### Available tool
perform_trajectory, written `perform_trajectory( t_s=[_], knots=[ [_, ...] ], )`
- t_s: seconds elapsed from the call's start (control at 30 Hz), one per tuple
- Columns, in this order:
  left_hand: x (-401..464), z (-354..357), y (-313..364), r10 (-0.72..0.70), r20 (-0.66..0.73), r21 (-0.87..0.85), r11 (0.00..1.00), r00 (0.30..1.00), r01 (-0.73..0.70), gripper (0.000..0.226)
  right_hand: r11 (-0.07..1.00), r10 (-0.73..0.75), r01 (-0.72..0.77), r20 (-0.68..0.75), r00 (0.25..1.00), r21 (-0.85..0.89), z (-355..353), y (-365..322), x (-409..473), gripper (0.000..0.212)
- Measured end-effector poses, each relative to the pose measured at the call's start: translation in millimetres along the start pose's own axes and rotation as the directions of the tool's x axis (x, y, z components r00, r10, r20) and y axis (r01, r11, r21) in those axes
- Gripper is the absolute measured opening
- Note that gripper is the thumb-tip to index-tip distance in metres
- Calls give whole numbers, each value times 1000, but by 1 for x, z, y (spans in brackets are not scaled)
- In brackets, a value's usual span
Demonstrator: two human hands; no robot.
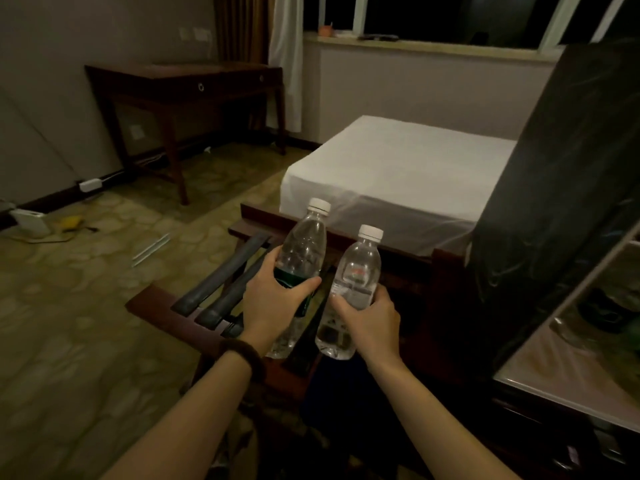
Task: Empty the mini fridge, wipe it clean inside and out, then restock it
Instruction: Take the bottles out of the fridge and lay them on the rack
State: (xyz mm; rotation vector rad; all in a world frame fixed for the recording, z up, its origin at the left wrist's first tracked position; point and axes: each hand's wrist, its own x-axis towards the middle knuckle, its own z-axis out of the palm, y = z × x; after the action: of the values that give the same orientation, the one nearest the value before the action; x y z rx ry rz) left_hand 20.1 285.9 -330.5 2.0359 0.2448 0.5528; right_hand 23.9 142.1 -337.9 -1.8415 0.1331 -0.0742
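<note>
Now both hands curled round clear water bottles: left hand (273, 299) on green-labelled bottle (301, 258), right hand (367, 317) on red-labelled bottle (356, 275).

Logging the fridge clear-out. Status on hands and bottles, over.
Left hand grips green-label water bottle. Right hand grips red-label water bottle. Both capped, held over luggage rack. Nothing in the way.

Two clear plastic water bottles with white caps are held side by side in the near middle, both tilted with caps leaning far-right: the left, green-labelled bottle (302, 258) is taller and reaches farther, the right, red-and-white-labelled bottle (353, 282) sits just beside it, lower.
</note>
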Motion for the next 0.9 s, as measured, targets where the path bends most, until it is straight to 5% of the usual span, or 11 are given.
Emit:
perform_trajectory(
  t_s=[0.43, 0.63, 0.9],
  knots=[
    [72, 84, -106, -293, 277, 362, 914, 915, 183, 58, 916, 386, -377, 43, 921, -139, 84, 112, 98, 62],
    [86, 117, -120, -331, 361, 501, 857, 872, 118, 53, 865, 489, -485, 1, 872, -127, 78, 128, 119, 71],
    [84, 133, -123, -367, 405, 587, 807, 837, 70, 71, 856, 380, -335, 39, 924, -394, 76, 127, 115, 89]
  ],
)
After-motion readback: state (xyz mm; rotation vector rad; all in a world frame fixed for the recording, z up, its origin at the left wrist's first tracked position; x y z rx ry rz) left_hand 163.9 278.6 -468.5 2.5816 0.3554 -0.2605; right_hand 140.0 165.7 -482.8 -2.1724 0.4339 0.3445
